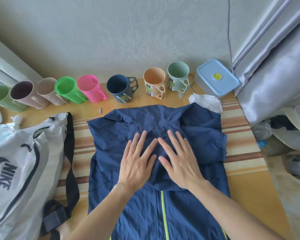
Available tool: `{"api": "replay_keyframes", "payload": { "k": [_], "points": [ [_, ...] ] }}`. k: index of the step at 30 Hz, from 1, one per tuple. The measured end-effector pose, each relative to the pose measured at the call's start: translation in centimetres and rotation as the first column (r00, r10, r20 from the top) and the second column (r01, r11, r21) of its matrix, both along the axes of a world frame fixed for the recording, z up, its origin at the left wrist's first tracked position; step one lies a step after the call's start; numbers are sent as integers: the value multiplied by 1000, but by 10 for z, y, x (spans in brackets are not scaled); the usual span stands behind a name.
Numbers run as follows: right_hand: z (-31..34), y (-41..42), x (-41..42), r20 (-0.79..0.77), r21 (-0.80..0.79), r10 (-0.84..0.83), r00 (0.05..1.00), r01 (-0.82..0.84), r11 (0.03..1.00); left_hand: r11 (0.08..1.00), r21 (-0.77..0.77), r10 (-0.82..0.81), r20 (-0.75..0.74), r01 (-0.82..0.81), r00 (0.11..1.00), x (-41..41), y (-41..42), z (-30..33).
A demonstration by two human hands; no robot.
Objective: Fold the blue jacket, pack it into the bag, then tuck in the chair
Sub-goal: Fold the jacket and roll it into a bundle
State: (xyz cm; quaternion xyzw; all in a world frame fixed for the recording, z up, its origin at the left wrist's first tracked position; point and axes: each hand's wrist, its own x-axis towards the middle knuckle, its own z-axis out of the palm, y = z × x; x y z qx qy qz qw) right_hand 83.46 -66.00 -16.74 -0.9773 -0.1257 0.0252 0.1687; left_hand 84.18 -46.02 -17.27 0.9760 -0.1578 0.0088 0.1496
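Both hands lay flat and open on the blue jacket (pixel 156 170), fingers spread and gripping nothing: the left hand (pixel 137 163) beside the right hand (pixel 178 161), index fingertips almost touching over the folded-down hood. The jacket was spread on the striped mat (pixel 239 144) on the table (pixel 246 193), its lime zip (pixel 163 213) running towards the camera and the sleeves seemingly turned in at the sides. The step appeared to be smoothing; pressing outward from the middle would drive out trapped air and keep the edges square before the next fold. One grey bag (pixel 19 167) with a dark strap (pixel 70 153) lay just left of the jacket. Beyond, eight cups (pixel 92 88) stood in a row by the wall, with one lidded blue box (pixel 216 78) and one crumpled white tissue (pixel 206 102) at the right. No chair was in view.
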Motion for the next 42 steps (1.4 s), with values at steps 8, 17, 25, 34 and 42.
{"api": "replay_keyframes", "payload": {
  "k": [8,17,25,34,42],
  "points": [
    [-30,-2,-27,-123,-157,5,992,-24,987,983,181,23,-164,7,986,-22,13,-27],
    [-14,-42,-199,-207,-178,-106,973,69,982,962,265,3,-247,65,969,-159,91,6],
    [-19,-76,-308,-171,-215,-251,953,212,953,950,295,195,-303,-102,933,-272,119,7],
    [-24,-102,-300,39,-95,-393,919,395,914,800,37,565,-382,-598,732,-294,89,22],
    [25,-122,-301,-294,160,-520,802,578,801,669,-220,523,-540,-710,660,-293,89,61]
  ]
}}
